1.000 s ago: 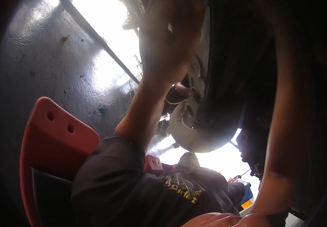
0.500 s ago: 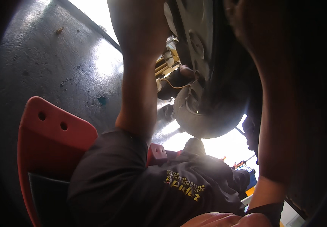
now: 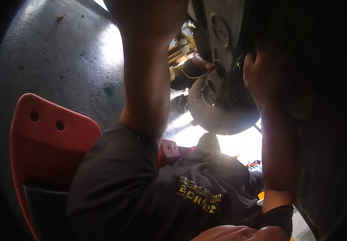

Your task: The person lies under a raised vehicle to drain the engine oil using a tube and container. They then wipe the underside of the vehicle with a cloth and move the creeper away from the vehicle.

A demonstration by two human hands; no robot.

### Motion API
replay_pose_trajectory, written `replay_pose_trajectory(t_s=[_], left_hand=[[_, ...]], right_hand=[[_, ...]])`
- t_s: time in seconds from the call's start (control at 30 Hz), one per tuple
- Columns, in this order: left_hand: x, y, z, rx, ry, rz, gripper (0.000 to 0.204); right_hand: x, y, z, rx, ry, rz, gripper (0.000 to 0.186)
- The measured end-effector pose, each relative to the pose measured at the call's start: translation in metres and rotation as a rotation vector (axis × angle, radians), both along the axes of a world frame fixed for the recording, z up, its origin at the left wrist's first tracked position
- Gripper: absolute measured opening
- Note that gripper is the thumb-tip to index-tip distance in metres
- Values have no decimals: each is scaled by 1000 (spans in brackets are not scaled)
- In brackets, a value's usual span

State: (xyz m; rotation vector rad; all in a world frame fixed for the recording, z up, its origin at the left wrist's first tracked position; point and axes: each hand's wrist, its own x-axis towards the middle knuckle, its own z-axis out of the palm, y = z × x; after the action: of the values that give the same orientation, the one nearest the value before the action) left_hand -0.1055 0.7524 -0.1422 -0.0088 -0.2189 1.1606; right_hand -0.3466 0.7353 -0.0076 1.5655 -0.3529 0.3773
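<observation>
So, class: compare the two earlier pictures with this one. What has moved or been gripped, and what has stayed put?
The view has tilted, so the round metal underbody part sits more central. The left hand has slid out past the top edge; only its forearm shows. The right hand, hidden in shadow earlier, now shows pressed against the dark underside by that part; its grip is unclear. The red creeper and dark shirt stay as they were.

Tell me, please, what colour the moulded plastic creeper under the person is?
Red, seen in the head view: the moulded plastic creeper.
</observation>
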Motion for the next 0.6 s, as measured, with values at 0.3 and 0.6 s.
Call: replay_pose_trajectory(t_s=[0.3,0.6], left_hand=[[-21,-20,-4,19,-152,-168,28],[-105,-117,-97,130,-365,-248,28]], right_hand=[[-90,-72,8,312,-148,-89,44],[-188,-142,-10,-50,-270,-407,23]])
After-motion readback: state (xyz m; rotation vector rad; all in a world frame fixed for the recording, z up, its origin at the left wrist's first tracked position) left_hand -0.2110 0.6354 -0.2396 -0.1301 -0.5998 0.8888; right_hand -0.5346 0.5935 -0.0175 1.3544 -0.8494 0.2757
